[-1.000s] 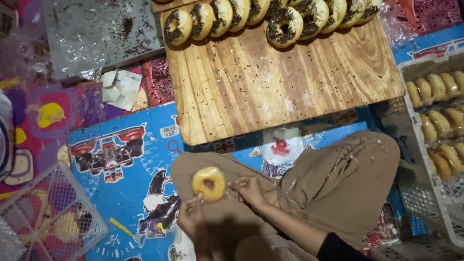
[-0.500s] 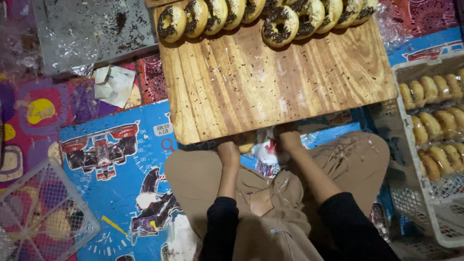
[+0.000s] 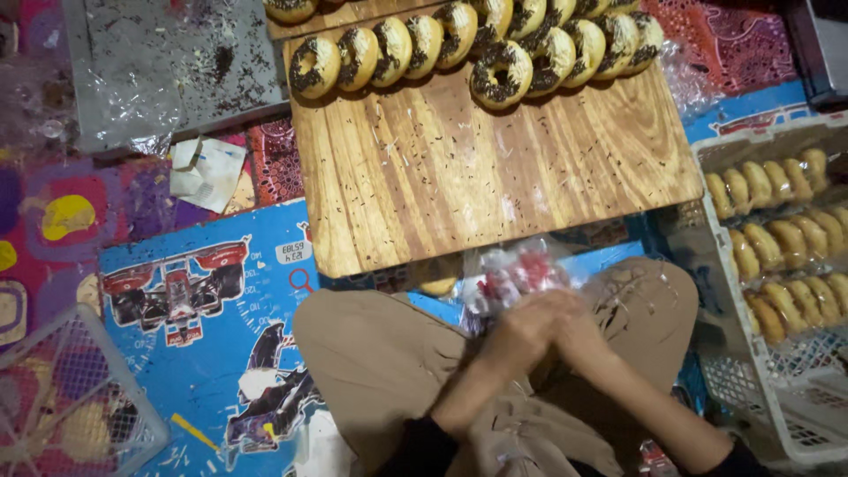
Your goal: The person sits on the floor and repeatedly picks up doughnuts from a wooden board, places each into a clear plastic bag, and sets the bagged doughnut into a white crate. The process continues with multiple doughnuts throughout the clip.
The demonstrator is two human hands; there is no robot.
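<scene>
1. The left hand [image 3: 512, 340] and the right hand [image 3: 574, 331] are pressed together in the person's lap, both blurred.
2. Both hands touch a crinkled clear plastic bag [image 3: 512, 274] with red and white markings. The fingers look curled around its lower end, though the blur makes it hard to be sure; the grip of each hand seems clamped on the bag.
3. The bag sits just in front of the near edge of a wooden board [image 3: 495, 185], above the person's tan trousers [image 3: 380, 371] (the legs are folded, one knee out to each side).
4. A pale round piece, possibly a doughnut [image 3: 439, 285], peeks out under the board's near edge, just left of the bag.
5. Along the far edge of the board stands a row of doughnuts with chocolate sprinkles [image 3: 499, 75], leaning on one another; loose sprinkles dot the bare wood.
6. To the right, a white plastic crate [image 3: 751, 389] holds rows of plain doughnuts [image 3: 786, 238].
7. To the left lie a blue mat with racing-car pictures [image 3: 194, 291], a wire basket [image 3: 71, 397] at the lower corner, and a grey tray [image 3: 177, 62] covered with crumpled plastic film further off.
</scene>
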